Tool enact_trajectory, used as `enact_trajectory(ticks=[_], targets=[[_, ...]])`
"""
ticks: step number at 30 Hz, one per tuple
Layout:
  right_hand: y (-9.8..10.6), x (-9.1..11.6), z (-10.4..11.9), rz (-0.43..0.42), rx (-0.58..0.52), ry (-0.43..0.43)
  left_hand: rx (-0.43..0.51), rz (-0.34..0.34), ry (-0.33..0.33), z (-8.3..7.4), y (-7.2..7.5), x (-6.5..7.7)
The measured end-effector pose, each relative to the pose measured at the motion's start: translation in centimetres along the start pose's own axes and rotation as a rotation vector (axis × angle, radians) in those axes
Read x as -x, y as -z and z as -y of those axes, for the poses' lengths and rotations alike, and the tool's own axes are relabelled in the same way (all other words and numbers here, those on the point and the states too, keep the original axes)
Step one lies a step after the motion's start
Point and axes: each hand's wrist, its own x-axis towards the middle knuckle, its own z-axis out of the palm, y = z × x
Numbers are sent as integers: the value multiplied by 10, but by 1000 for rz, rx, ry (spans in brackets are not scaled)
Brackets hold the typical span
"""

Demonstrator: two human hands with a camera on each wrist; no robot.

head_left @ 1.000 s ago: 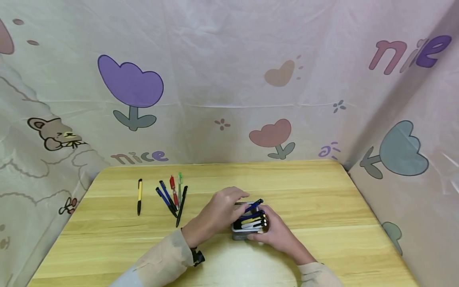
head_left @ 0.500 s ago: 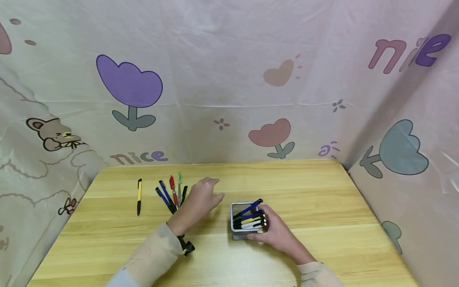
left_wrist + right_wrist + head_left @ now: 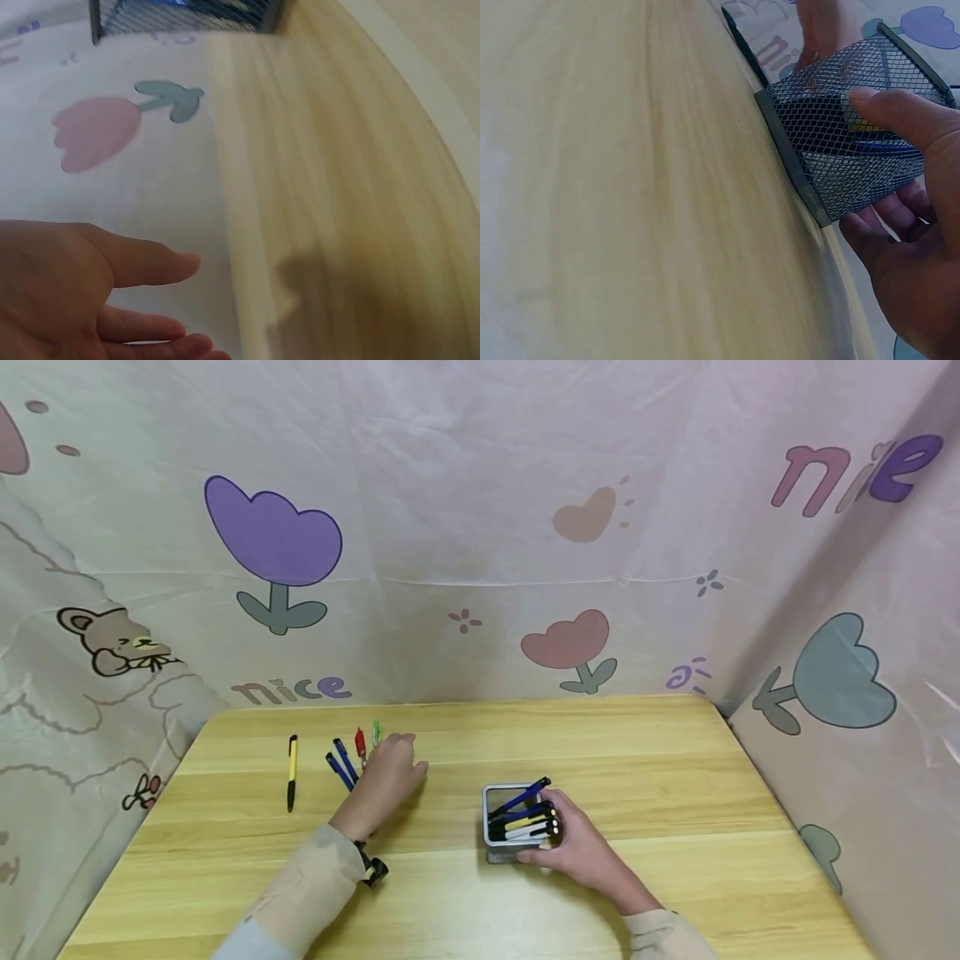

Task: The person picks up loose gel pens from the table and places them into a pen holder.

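Note:
In the head view my right hand (image 3: 573,843) grips a square metal mesh pen holder (image 3: 501,854), standing on the table. Thumb and fingers sit on its sides in the right wrist view, where the mesh (image 3: 832,161) shows between them. Blue, yellow and white pens (image 3: 525,810) lean inside it. My left hand (image 3: 386,785) hovers over the loose pens at left, and in the left wrist view its palm (image 3: 52,285) is bare, thumb apart from relaxed fingers. Close by it lie two blue pens (image 3: 341,763), a red pen (image 3: 361,743) and a green pen (image 3: 377,732). The hand hides their lower ends and the black pen.
A yellow and black pen (image 3: 292,772) lies apart at the far left of the wooden table (image 3: 637,752). A printed cloth (image 3: 442,510) hangs behind the table and along both sides. A dark strap (image 3: 372,868) is on the left wrist.
My left hand has moved left from over the pen holder to the loose pens, leaving a blue pen leaning in the holder. The right hand keeps its grip in place.

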Motion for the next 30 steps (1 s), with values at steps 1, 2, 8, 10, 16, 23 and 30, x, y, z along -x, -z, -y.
enact_trajectory(ticks=[1, 2, 8, 10, 16, 23, 30], targets=[[0, 1, 4, 0, 3, 0, -6, 2, 7, 3, -1, -1], [1, 2, 8, 0, 6, 1, -12, 0, 10, 6, -1, -1], [4, 6, 28, 2, 44, 7, -73, 0, 24, 20, -4, -3], [4, 6, 29, 1, 44, 10, -85, 5, 30, 23, -5, -3], [3, 6, 28, 11, 0, -2, -133, 6, 18, 30, -6, -3], [3, 6, 28, 9, 16, 4, -174, -13, -63, 35, -5, -2], [4, 6, 27, 3, 35, -1, -148, 72, -6, 30, -4, 1]])
